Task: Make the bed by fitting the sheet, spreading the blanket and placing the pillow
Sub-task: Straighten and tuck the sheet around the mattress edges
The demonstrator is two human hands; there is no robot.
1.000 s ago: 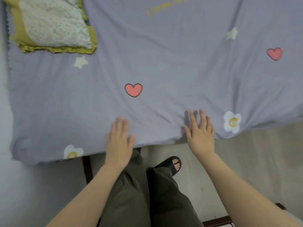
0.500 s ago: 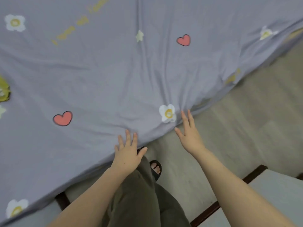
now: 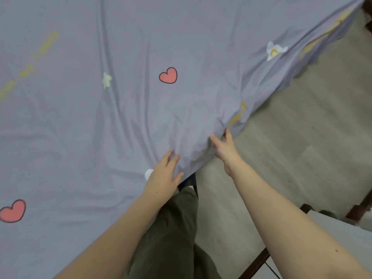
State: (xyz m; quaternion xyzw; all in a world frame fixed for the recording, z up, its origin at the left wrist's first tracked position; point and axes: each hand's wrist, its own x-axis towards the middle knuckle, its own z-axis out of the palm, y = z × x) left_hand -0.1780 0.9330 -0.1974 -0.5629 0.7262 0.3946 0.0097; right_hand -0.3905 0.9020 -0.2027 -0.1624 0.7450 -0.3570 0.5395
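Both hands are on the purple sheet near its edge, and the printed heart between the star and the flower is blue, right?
Not quite. The head view shows that heart is red with a dark outline, not blue. The rest holds: the left hand and right hand are both on the purple sheet near its edge, and the heart lies between the star and the flower.

Soft, even, rather dim light with no glare; shadows are faint, darkest under the sheet's (image 3: pixel 141 109) overhanging edge. Everything is slightly soft, and wide-angle distortion bends lines toward the edges.
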